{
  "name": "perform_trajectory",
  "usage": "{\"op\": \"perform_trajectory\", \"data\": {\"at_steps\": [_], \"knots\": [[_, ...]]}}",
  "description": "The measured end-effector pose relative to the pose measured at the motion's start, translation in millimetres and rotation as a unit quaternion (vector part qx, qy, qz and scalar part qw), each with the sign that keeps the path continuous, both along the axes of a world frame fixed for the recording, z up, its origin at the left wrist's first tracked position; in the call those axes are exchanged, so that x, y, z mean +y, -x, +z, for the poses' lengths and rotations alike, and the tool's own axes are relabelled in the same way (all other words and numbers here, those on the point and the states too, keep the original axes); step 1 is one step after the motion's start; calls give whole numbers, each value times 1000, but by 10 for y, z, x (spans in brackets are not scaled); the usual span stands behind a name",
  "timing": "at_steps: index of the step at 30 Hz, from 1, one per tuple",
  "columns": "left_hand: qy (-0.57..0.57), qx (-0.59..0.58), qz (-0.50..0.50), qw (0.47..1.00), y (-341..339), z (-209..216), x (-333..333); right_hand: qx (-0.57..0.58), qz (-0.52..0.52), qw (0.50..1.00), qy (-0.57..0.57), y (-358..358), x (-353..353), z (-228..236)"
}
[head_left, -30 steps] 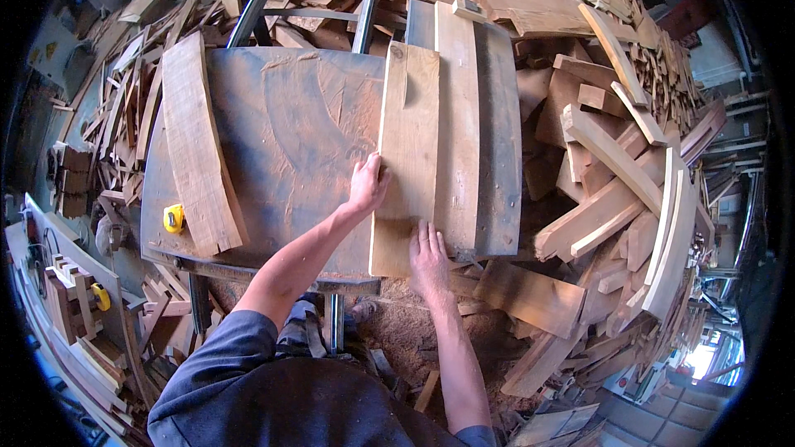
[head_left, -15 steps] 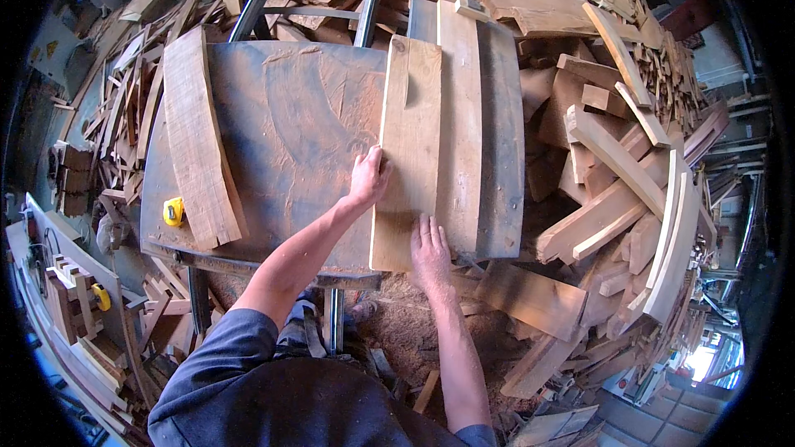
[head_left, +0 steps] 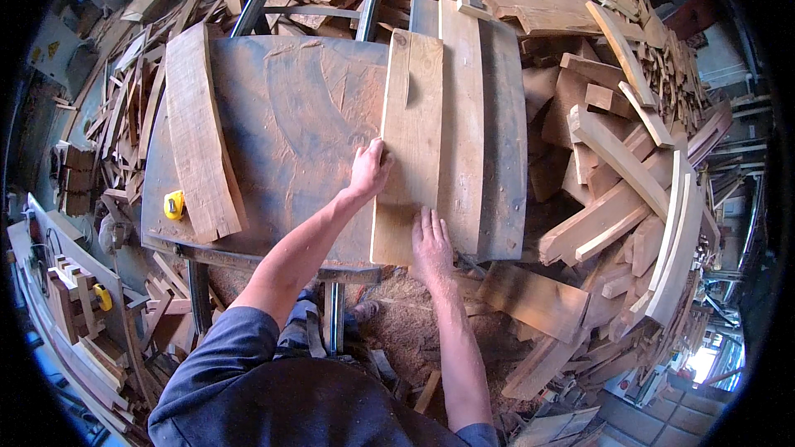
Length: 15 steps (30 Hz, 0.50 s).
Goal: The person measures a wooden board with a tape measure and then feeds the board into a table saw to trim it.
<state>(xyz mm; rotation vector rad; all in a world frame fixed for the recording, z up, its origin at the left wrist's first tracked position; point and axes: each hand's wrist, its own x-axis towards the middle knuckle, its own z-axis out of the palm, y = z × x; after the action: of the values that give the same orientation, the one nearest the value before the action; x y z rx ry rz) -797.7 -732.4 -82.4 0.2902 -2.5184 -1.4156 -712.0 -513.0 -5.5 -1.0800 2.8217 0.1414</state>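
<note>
The left hand lies flat, fingers spread, on the left edge of a long pale wooden plank; the right hand presses open-palmed at that plank's near end. The plank lies lengthwise on the dusty grey metal desk, beside wider boards. A yellow tape measure sits far left of the plank.
</note>
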Motion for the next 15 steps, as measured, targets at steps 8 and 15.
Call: {"op": "perform_trajectory", "data": {"at_steps": [8,15], "knots": [[-14,-12,-5,1000,81,33,-72,-55,-7,998,-16,94,-134,261],[-1,2,15,1000,179,-21,-76,-66,-26,998,-3,161,-198,303]]}}
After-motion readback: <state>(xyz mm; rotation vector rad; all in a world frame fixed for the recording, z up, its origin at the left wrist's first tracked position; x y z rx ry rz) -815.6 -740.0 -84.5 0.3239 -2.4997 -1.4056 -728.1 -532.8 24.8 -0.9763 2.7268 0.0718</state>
